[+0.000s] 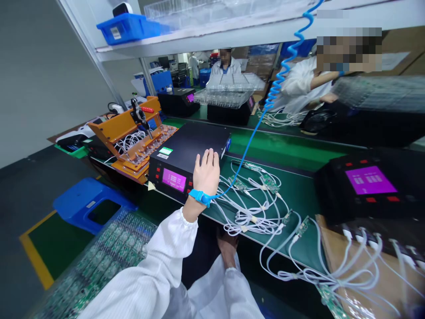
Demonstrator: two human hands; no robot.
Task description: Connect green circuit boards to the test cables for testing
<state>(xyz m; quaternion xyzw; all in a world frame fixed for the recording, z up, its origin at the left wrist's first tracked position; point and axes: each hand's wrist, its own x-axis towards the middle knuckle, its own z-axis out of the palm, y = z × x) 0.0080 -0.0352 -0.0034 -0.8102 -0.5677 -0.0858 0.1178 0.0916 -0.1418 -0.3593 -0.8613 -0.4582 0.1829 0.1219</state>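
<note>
My left hand (206, 170), with a blue wrist strap (201, 197) on a coiled cord, lies flat with fingers stretched out on the front right of a black test box (195, 139). The box has a lit pink screen (174, 179) and red buttons. My right hand (227, 243) is low, below the bench edge, in shadow; its fingers are hidden. Beside the box, white cables (249, 217) lie tangled on the green bench, with small green circuit boards (269, 182) joined to them.
An orange fixture (133, 137) with a toggle clamp stands left of the box. Another black box (372, 186) is at right, with cables plugged in. A blue stool (89, 201) and a tray of circuit boards (102, 261) are at lower left. Co-workers (226, 66) sit across the bench.
</note>
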